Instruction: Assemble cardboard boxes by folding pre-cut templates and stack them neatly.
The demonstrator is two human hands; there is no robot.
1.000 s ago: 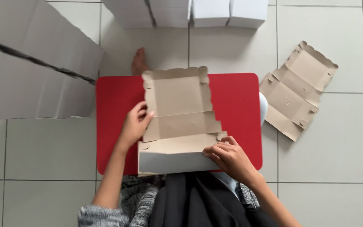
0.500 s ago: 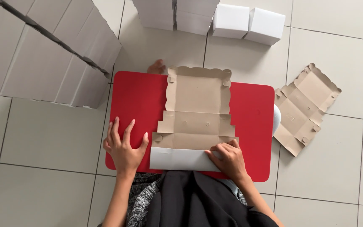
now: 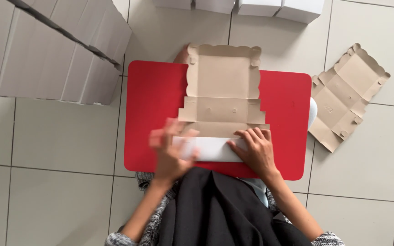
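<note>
A flat brown cardboard box blank [image 3: 222,93] with scalloped edges lies on a red board [image 3: 153,105] in front of me. Its near flap [image 3: 206,149] is folded up and shows its white side. My right hand [image 3: 254,150] presses flat on the right end of that flap, fingers spread. My left hand [image 3: 172,152] is blurred by motion at the flap's left end, fingers apart, touching or just over the white flap.
A second unfolded brown blank [image 3: 345,95] lies on the tiled floor to the right. Stacks of white folded boxes [image 3: 51,50] stand at the upper left, and several more white boxes [image 3: 270,7] line the top edge. A bare foot [image 3: 182,54] shows behind the board.
My left hand has moved right from the bare red board onto the left end of the white flap. My right hand stays on the flap. The camera view has shifted slightly.
</note>
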